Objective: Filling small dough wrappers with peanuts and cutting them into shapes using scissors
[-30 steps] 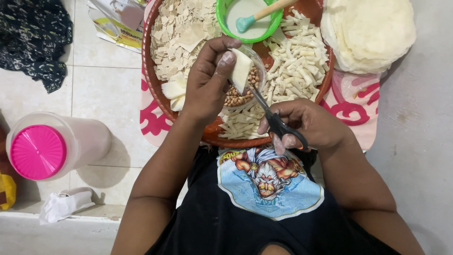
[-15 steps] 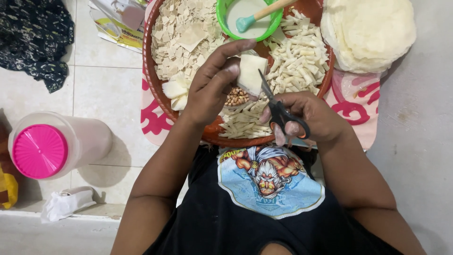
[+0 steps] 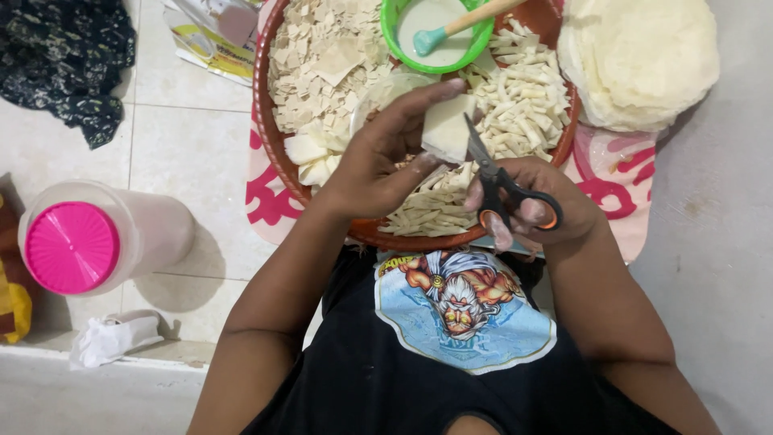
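My left hand (image 3: 378, 157) pinches a pale square wrapper sheet (image 3: 448, 126) between thumb and fingers above a large brown round tray (image 3: 270, 137). My right hand (image 3: 535, 205) grips black scissors (image 3: 493, 181) with orange-lined handles; the blades point up and meet the sheet's right edge. In the tray lie a heap of small cut squares (image 3: 318, 60) at the left and many rolled pale sticks (image 3: 523, 101) at the right. A small clear bowl sits partly hidden behind my left hand.
A green bowl (image 3: 435, 36) of white paste holds a teal spatula with a wooden handle. A stack of round wrappers (image 3: 640, 56) lies at top right. A jar with a pink lid (image 3: 76, 246), crumpled tissue (image 3: 113, 338) and dark cloth (image 3: 68, 60) sit on the tiled floor at left.
The scissors swung up from beside the tray's near rim to the sheet's edge. My left hand shifted the sheet slightly right and opened its fingers along it.
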